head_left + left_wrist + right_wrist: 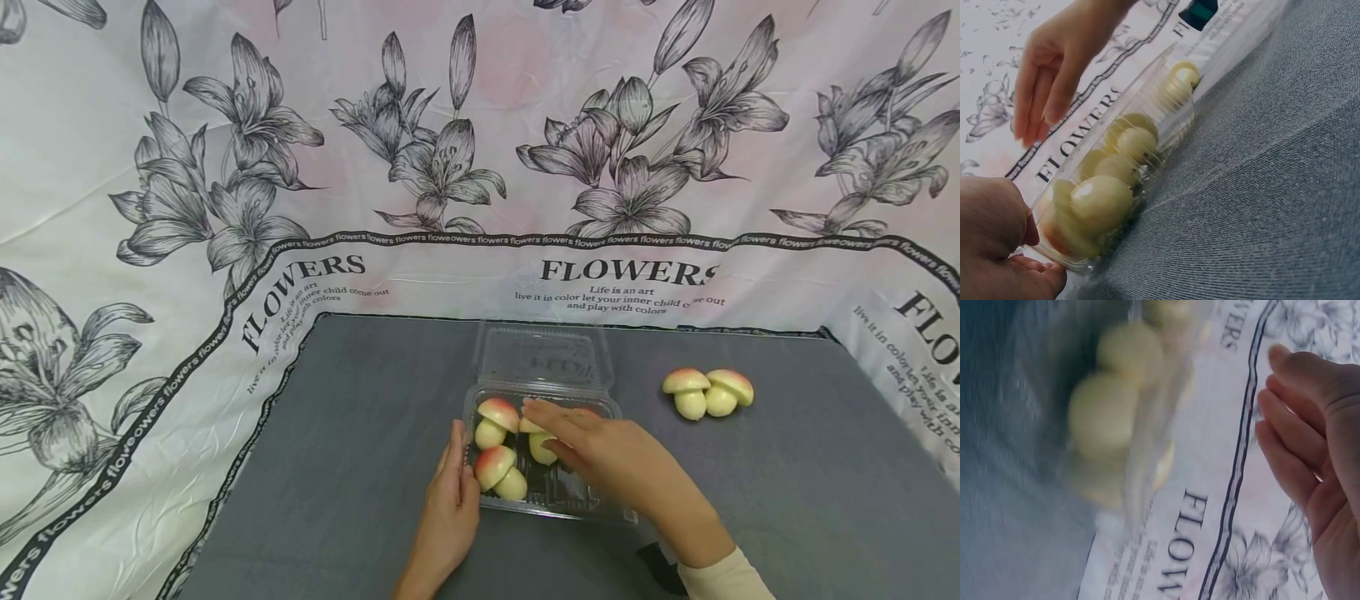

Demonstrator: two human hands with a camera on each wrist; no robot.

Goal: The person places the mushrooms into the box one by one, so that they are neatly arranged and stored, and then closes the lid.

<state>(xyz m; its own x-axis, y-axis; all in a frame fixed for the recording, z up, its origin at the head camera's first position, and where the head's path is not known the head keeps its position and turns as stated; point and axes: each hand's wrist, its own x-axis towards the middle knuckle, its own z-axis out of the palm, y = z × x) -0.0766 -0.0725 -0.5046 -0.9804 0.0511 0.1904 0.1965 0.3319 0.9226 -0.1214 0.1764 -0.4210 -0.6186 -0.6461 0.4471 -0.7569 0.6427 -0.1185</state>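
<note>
A clear plastic clamshell box [551,510] sits on the grey cloth, its lid [543,354] folded back away from me. Inside are several pale yellow toy-like mushrooms [495,471] with red-tinged caps, two along the left side and more partly covered by my right hand. My left hand [444,521] holds the box's left edge, thumb and fingers at its rim [1035,247]. Above the box is my right hand [618,458], fingers extended and nothing seen in its grasp; in the right wrist view its fingers [1291,425] are apart from the blurred mushrooms [1107,415].
Two more mushrooms [707,393] lie side by side on the cloth [360,417], right of the box. A flower-printed white sheet [450,275] borders the cloth at the back and sides. A dark object [662,567] shows by my right wrist.
</note>
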